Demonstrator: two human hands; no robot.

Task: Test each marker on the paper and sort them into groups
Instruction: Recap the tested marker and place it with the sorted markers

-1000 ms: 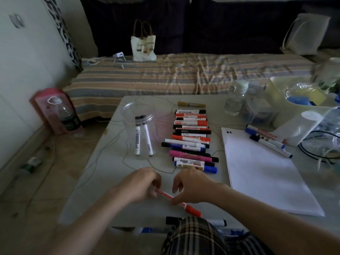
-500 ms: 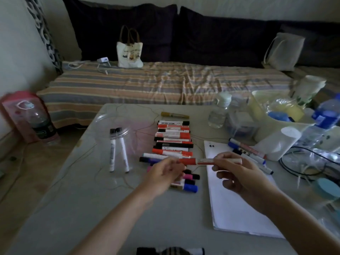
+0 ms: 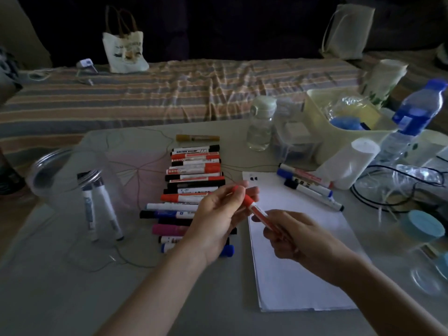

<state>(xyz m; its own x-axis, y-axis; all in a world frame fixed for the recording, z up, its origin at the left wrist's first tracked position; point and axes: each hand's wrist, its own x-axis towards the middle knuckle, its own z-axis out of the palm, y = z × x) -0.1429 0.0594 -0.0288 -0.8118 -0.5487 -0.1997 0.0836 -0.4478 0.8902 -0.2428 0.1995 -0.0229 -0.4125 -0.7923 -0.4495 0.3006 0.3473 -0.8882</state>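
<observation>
Half a second ago the red marker [image 3: 254,209] was held level over the row; it is now tilted, cap end up and to the left, above the near-left part of the paper [image 3: 303,251], and both hands have come closer together.

At the far left of the surface [image 3: 60,287] stands a clear plastic jar [image 3: 70,187] with two white markers [image 3: 101,212] upright inside it. To its right lies the row of markers [image 3: 191,183], side by side and touching: black, red, blue and pink ones, with a yellow marker [image 3: 197,138] lying apart at the far end.

The left hand [image 3: 218,219] hovers over the near end of that row, hiding part of several markers, its fingers and thumb curled round the red cap of the raised marker. The right hand [image 3: 298,238] grips the white barrel of the same marker, fingers wrapped round it, over the paper. Whether the cap is seated or loosened I cannot tell.

The paper is a thin white stack with two small dark marks [image 3: 253,178] at its far-left corner. Just beyond its far edge lie three sorted markers [image 3: 308,185], angled, with blue and red ends. Farther right are a small clear bottle [image 3: 260,124], a pale basket [image 3: 317,112], a white roll [image 3: 349,163], a blue-labelled water bottle [image 3: 412,122] and a teal lid [image 3: 421,226].
</observation>
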